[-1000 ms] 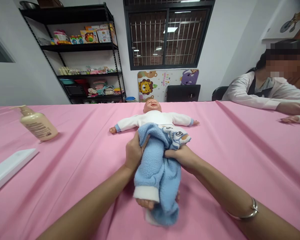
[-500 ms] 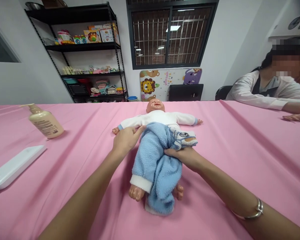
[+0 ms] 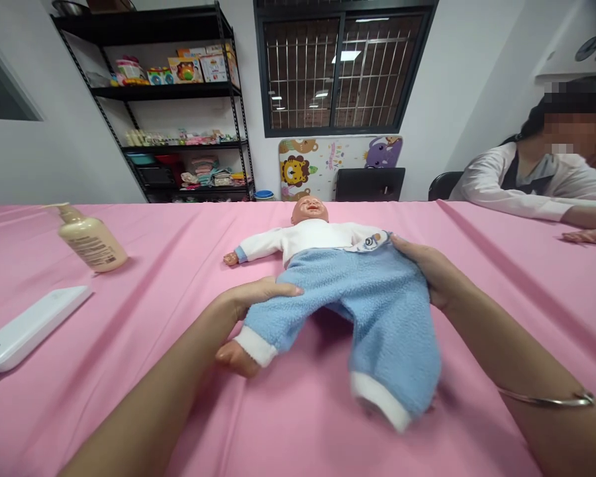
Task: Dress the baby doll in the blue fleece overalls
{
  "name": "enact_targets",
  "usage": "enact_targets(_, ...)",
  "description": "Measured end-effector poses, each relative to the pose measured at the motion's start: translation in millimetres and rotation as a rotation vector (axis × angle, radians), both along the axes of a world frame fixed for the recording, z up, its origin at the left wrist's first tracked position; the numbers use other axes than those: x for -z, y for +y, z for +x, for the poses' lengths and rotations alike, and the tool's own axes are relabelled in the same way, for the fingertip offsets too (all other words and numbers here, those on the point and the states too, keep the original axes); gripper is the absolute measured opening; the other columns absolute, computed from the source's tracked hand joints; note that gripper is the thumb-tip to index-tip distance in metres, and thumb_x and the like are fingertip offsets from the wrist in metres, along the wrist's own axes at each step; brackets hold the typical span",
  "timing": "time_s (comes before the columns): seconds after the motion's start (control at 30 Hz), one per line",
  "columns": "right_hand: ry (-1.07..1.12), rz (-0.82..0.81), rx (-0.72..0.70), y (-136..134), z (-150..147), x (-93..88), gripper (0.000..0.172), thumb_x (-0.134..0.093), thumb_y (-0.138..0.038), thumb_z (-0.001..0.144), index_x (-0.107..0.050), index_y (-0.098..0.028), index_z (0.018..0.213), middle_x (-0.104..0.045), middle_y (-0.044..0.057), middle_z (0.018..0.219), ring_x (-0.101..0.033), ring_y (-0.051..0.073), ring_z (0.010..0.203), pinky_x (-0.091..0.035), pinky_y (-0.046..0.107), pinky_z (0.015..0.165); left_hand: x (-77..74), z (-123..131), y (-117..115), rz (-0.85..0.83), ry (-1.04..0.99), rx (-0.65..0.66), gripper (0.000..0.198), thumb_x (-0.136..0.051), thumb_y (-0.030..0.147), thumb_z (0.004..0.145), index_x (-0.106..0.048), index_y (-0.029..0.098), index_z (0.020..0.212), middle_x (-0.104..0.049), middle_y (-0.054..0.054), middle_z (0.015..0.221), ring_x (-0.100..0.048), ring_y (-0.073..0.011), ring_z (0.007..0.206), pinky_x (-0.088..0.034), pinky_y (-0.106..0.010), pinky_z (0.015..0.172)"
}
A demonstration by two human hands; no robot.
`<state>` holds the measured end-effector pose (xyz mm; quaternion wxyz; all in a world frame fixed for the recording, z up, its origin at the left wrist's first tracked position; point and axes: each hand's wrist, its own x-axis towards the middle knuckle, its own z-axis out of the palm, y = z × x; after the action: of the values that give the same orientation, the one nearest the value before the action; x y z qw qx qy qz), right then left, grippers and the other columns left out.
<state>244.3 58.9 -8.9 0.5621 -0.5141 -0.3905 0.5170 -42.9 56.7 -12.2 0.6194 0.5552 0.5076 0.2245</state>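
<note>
A baby doll in a white top lies on its back on the pink tablecloth, head away from me. Blue fleece trousers with white cuffs cover its legs, spread apart; one bare foot sticks out of the left cuff. My left hand is closed on the doll's left leg through the fleece. My right hand grips the trousers' waistband at the doll's hip, fingers curled around the cloth.
A cream pump bottle lies tilted at the left, with a white flat device nearer me. Another person leans on the table at the far right. A black shelf of toys stands behind.
The bunched trousers have been pulled open and spread sideways. My right hand moved up and right to the waistband; my left dropped from the doll's chest to the left leg.
</note>
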Motion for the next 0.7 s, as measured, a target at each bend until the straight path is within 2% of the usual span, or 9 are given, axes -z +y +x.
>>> enact_targets(0.17,0.019,0.138,0.130,-8,-7,-14.8,0.030,-0.067,-0.049,0.078,-0.067,-0.018,0.078,-0.066,0.004,0.079,-0.062,0.015,0.069,-0.053,0.026,0.066,3.9,-1,4,0.110,0.083,0.136,0.053,-0.074,0.043,0.071,-0.064,0.021,0.118,-0.067,-0.010,0.118,-0.063,-0.0279,0.110,-0.052,-0.036,0.089)
enact_targets(0.23,0.009,0.216,0.205,-11,-11,-18.7,0.025,-0.063,-0.043,0.081,-0.065,-0.018,0.074,-0.064,0.002,0.076,-0.058,0.012,0.066,-0.049,0.022,0.064,2.7,-3,5,0.162,0.110,0.159,0.054,-0.074,0.043,0.072,-0.064,0.017,0.117,-0.065,-0.012,0.119,-0.062,-0.0296,0.111,-0.051,-0.038,0.092)
enact_targets(0.3,-0.080,0.320,0.232,-15,-16,-20.8,0.018,-0.061,-0.036,0.079,-0.066,-0.019,0.075,-0.064,0.001,0.077,-0.056,0.010,0.065,-0.046,0.020,0.062,-1.1,-5,6,0.222,0.173,0.104,0.063,-0.075,0.047,0.070,-0.061,0.012,0.120,-0.065,-0.016,0.117,-0.062,-0.0328,0.110,-0.051,-0.042,0.092)
enact_targets(0.37,-0.221,0.407,0.144,-23,-23,-22.7,0.017,-0.061,-0.035,0.078,-0.067,-0.020,0.075,-0.063,0.000,0.076,-0.054,0.010,0.065,-0.043,0.019,0.059,-8.6,-5,5,0.344,0.201,-0.018,0.082,-0.080,0.047,0.064,-0.050,0.011,0.131,-0.061,-0.018,0.122,-0.058,-0.0344,0.115,-0.050,-0.046,0.093)
enact_targets(0.43,-0.360,0.458,-0.038,-35,-33,-26.0,0.022,-0.061,-0.038,0.078,-0.067,-0.019,0.071,-0.060,0.001,0.071,-0.051,0.010,0.063,-0.040,0.020,0.056,-21.1,2,-2,0.556,0.106,-0.105,0.099,-0.086,0.040,0.058,-0.037,0.016,0.141,-0.050,-0.017,0.136,-0.049,-0.0333,0.126,-0.046,-0.044,0.100)
enact_targets(0.5,-0.467,0.497,-0.228,-46,-40,-30.5,0.028,-0.061,-0.042,0.079,-0.067,-0.018,0.066,-0.057,0.002,0.065,-0.049,0.011,0.061,-0.039,0.021,0.056,-37.3,18,-13,0.768,-0.002,-0.069,0.101,-0.089,0.028,0.052,-0.040,0.021,0.139,-0.043,-0.012,0.143,-0.041,-0.0328,0.133,-0.040,-0.042,0.106)
enact_targets(0.57,-0.469,0.505,-0.338,-51,-42,-33.5,0.032,-0.062,-0.045,0.079,-0.067,-0.017,0.066,-0.056,0.003,0.064,-0.049,0.011,0.060,-0.040,0.022,0.057,-53.9,39,-25,0.922,0.050,0.052,0.083,-0.089,0.020,0.049,-0.054,0.020,0.125,-0.053,-0.010,0.132,-0.043,-0.0350,0.130,-0.037,-0.043,0.108)
enact_targets(0.6,-0.433,0.495,-0.343,-49,-39,-33.4,0.034,-0.062,-0.048,0.078,-0.067,-0.017,0.067,-0.058,0.003,0.065,-0.051,0.012,0.062,-0.042,0.022,0.058,-60.7,50,-29,0.988,0.162,0.125,0.066,-0.087,0.017,0.052,-0.061,0.019,0.112,-0.060,-0.010,0.120,-0.048,-0.0356,0.124,-0.038,-0.044,0.106)
enact_targets(0.7,-0.440,0.385,-0.119,-31,-22,-24.6,0.040,-0.060,-0.055,0.076,-0.065,-0.015,0.070,-0.062,0.007,0.072,-0.056,0.016,0.068,-0.044,0.025,0.059,-69.0,75,-37,1.138,0.638,0.388,0.014,-0.072,0.012,0.067,-0.061,0.016,0.075,-0.065,-0.007,0.083,-0.061,-0.0307,0.096,-0.045,-0.041,0.092)
